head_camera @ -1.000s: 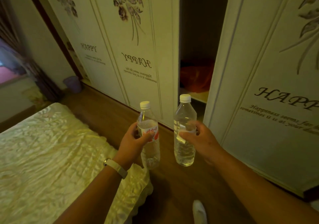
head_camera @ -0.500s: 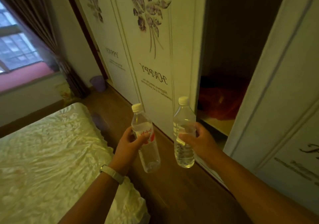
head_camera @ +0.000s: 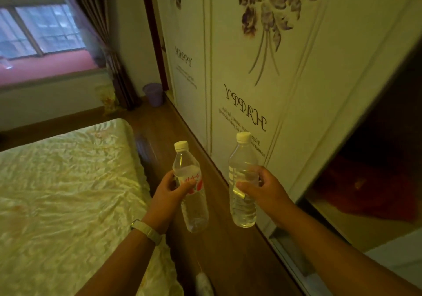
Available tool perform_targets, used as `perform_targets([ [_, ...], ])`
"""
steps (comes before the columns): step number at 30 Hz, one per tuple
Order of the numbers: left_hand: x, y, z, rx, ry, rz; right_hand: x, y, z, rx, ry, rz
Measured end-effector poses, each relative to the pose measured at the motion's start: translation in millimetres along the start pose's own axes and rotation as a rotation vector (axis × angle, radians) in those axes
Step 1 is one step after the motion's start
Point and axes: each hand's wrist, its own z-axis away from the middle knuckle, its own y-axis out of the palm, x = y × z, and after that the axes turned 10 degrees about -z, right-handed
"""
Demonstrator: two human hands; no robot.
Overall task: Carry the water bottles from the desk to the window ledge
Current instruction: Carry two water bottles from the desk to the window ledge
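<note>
**A bottle in each hand, between bed and wardrobe**

At the bottom edge a white-socked foot (head_camera: 204, 284) stands on the wooden floor (head_camera: 228, 257). Both forearms reach forward, and the left wrist wears a pale wristband (head_camera: 148, 230).

The left hand (head_camera: 169, 196) is wrapped round the middle of a labelled water bottle (head_camera: 196, 213), thumb across its red-printed label. The bottle has a white cap and its top leans slightly left. The right hand (head_camera: 268, 189) grasps a plain water bottle (head_camera: 242, 210) at mid-height, fingers curled round the far side. This one is also white-capped and close to upright. The two bottles are near each other but apart, both held in the air over the floor.

To the left lies a bed (head_camera: 68, 193) under a crumpled pale-yellow satin cover. To the right stand cream wardrobe doors (head_camera: 239, 63) printed with flowers and the word "HAPPY". Beside them is a dark opening with a red cloth (head_camera: 365, 201) inside.

Farther on, a purple waste bin (head_camera: 154, 95) sits in the corner by a dark curtain (head_camera: 100, 33). Beyond the bed, well apart from the bottles, is the reddish window ledge (head_camera: 45, 68) under the window (head_camera: 34, 26).
</note>
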Motion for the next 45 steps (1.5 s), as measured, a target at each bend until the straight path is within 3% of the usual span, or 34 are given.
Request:
perform_targets([
  [8, -25, -55, -122, -0.060, 0.015, -0.008, 47, 53, -132, 0.038, -0.023, 0.007],
  [20, -60, -131, -205, -0.283, 0.039, -0.062, 86, 131, -272, 0.223, -0.077, -0.011],
  [32, -74, -152, -365, -0.488, -0.050, -0.114, 99, 176, -478, 0.425, -0.028, -0.039],
  [45, -123, -177, -519, -0.541, -0.001, -0.100, 150, 214, -645, 0.516, -0.044, -0.027],
])
